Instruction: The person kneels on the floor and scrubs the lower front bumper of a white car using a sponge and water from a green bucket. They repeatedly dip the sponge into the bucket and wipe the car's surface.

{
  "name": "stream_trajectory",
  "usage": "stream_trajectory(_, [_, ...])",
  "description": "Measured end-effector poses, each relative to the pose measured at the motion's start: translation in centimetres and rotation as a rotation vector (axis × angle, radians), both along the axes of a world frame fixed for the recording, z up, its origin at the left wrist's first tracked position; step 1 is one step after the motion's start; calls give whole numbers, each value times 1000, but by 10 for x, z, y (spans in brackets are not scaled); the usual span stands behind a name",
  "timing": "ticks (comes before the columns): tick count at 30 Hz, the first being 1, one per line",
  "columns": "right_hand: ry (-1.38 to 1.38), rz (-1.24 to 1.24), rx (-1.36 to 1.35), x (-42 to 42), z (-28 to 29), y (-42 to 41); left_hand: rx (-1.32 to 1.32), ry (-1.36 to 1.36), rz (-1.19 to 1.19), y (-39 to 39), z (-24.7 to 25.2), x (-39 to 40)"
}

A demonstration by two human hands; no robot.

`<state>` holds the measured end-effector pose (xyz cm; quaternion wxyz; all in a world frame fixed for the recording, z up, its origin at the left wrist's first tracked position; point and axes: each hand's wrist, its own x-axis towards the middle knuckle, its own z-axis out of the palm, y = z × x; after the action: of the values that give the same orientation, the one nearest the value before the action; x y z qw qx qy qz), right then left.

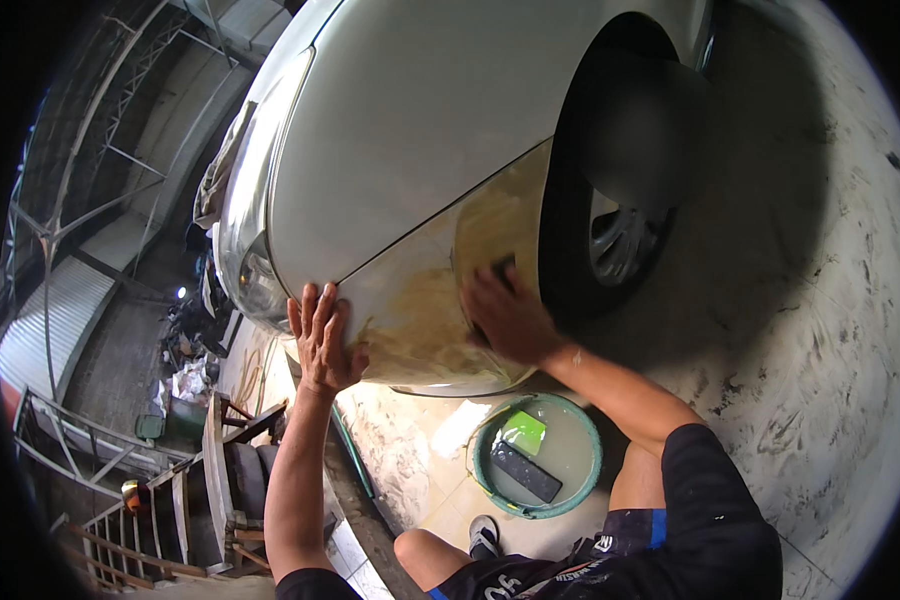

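Observation:
My left hand [324, 345] rests flat with fingers apart on the front bumper [409, 300] of a silver car, just below the headlight [259, 270]. Under my right hand [514, 315] is a dark flat pad [504, 267], pressed against the bumper's corner near the wheel arch. The hand is blurred and hides most of the pad. Yellowish-brown and whitish patches with wet smears cover this part of the bumper. Below it on the floor stands a green bucket [600, 457] of cloudy water. In it lie a bright green flat piece [525, 433] and a dark rectangular block [526, 471].
The front wheel [616, 244] sits in its arch to the right. Smudged pale floor tiles [817, 405] spread beyond it. Wooden frames [214, 480] stand at the lower left, with a dark heap [195, 322] behind them. My knee [427, 555] is close to the bucket.

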<state>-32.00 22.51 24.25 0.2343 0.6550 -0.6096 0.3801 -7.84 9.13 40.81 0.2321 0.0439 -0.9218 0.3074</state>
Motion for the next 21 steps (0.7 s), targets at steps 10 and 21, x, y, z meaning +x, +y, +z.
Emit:
stream_trajectory(10, [-2, 20, -130, -10, 17, -3, -2, -13, 17, 1, 0, 0])
stream_trajectory(21, [-305, -42, -215, -32, 61, -2, -20, -21, 48, 0, -1, 6])
